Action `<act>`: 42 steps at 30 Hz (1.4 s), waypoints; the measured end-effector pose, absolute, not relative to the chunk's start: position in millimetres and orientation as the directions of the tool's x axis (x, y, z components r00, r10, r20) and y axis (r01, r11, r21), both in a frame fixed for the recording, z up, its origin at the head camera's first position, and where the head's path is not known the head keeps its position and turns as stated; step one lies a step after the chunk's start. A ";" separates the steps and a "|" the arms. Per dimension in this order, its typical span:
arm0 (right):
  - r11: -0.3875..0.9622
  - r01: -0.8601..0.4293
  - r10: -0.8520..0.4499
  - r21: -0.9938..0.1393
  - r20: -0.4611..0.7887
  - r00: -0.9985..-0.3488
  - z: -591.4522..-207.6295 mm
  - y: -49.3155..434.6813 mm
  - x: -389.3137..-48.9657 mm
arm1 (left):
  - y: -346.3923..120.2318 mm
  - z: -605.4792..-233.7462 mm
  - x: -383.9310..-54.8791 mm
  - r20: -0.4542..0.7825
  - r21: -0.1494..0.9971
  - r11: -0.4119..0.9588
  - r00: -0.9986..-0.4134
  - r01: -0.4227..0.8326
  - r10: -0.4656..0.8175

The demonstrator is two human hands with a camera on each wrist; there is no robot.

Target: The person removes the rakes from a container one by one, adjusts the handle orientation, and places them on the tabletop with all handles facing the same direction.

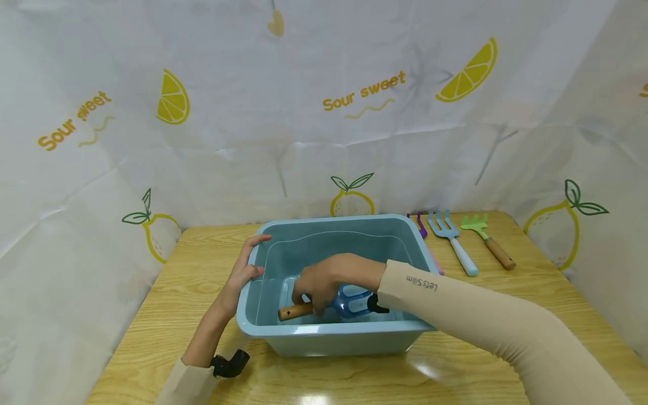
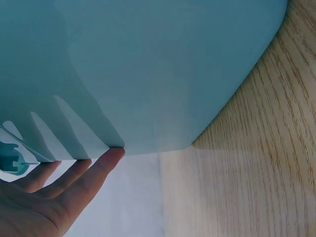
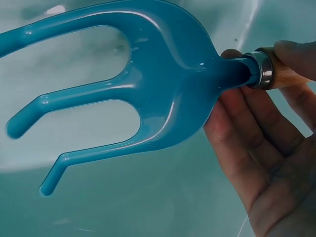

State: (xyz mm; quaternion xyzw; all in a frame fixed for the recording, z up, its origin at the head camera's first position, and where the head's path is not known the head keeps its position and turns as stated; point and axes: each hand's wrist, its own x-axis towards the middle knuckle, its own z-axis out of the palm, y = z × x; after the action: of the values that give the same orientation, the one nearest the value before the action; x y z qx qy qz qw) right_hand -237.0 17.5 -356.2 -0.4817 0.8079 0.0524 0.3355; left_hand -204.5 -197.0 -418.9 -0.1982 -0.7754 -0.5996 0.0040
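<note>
A light blue plastic basin [image 1: 339, 332] stands on the wooden table. My left hand [image 1: 241, 277] holds the basin's left rim, thumb lapping over it; in the left wrist view several extended fingers [image 2: 94, 173] touch the outer wall. Inside the basin, my right hand [image 1: 321, 281] grips a blue three-tined garden hand fork [image 3: 163, 74] by its wooden handle [image 1: 295, 311]. Seen from the right wrist, the thumb and fingers close around the handle near its metal collar [image 3: 264, 69]. The fork's tines point right in the head view, low over the basin floor.
Right of the basin lie a light blue hand fork [image 1: 458, 247], a green rake with a wooden handle [image 1: 498, 253], and a purple-headed tool [image 1: 422, 225] partly hidden by the basin. A white lemon-printed cloth [image 1: 304, 140] hangs behind the table.
</note>
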 end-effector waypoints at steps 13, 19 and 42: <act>0.533 -0.796 -0.784 -0.287 -0.520 -0.338 -337.0 27.0 -241.9 | -196.0 -417.5 -204.8 0.232 0.934 0.194 -0.923 0.300 0.308; 0.537 -0.786 -0.794 -0.305 -0.496 -0.351 -332.3 28.9 -242.8 | -195.4 -417.1 -204.6 0.225 0.938 0.190 -0.924 0.291 0.308; 0.503 -0.784 -0.848 -0.363 -0.380 -0.369 -304.3 41.0 -243.6 | -196.6 -417.9 -202.6 0.225 0.936 0.195 -0.925 0.292 0.305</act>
State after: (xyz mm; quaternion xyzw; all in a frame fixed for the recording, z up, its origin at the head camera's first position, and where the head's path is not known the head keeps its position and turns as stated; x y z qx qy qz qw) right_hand -243.6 41.0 -304.3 -0.4947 0.8251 -0.0603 0.2661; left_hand -202.6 -196.6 -417.9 -0.1932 -0.7728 -0.6044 -0.0055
